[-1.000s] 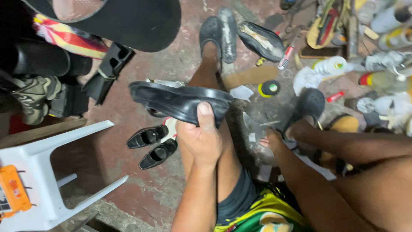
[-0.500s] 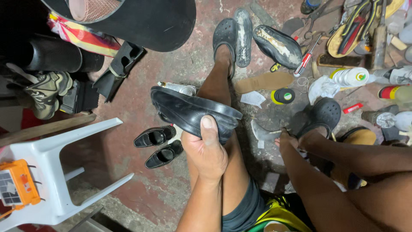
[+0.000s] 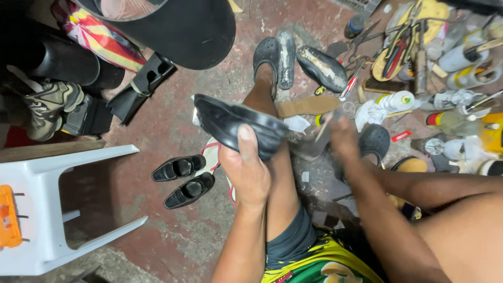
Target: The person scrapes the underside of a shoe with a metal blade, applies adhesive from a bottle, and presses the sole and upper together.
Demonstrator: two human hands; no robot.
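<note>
My left hand [image 3: 246, 170] grips a black shoe [image 3: 236, 126], sole side turned up, held above my left leg in the middle of the view. My right hand [image 3: 341, 137] is blurred to the right of the shoe and holds a thin stick-like tool [image 3: 322, 127] whose tip points toward the shoe's edge. My left foot wears a dark clog [image 3: 265, 55] on the reddish floor ahead.
A pair of small black shoes [image 3: 183, 178] lies on the floor at left, beside a white plastic stool [image 3: 52, 209]. Loose soles [image 3: 322, 68], scissors, bottles [image 3: 398, 99] and tools crowd the upper right. Black boots and a camouflage shoe [image 3: 50, 105] sit at upper left.
My right hand has lifted from the floor clutter, now holding a thin tool, and come up close to the shoe. The left hand still holds the shoe in much the same place.
</note>
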